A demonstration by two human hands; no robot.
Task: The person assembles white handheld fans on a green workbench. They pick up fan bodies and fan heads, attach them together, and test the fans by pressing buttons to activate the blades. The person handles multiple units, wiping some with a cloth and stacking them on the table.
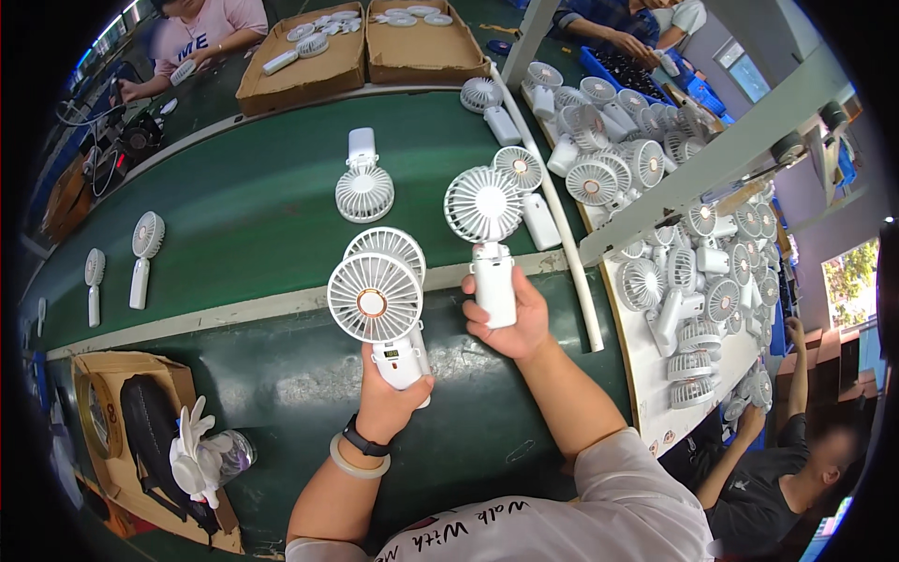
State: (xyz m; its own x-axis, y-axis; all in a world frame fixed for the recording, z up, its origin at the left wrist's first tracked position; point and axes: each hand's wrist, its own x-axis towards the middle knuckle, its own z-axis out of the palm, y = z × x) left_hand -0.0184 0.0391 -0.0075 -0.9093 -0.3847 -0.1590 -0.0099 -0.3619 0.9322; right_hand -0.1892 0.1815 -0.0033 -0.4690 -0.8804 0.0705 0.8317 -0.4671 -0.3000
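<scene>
My left hand [386, 405] is closed round the handles of two white handheld fans. The front fan [373, 302] faces me, with a copper-coloured ring at its hub and a small dark display on its handle. Behind it, partly hidden, is the second fan [401, 245]. In my right hand [521, 323] a third white handheld fan [483, 204] stands upright with its handle gripped, its head near another fan [537, 217] lying on the green conveyor belt [253, 234]. Beyond my left hand, one more fan [365, 192] lies on the belt, handle pointing away.
Several white fans crowd the board [646, 375] on the right, beside a metal post [693, 197] and white rail [571, 272]. Cardboard trays [309, 70] stand at the back. Lower left is a cardboard box [122, 459] with a black pouch. Co-workers sit around.
</scene>
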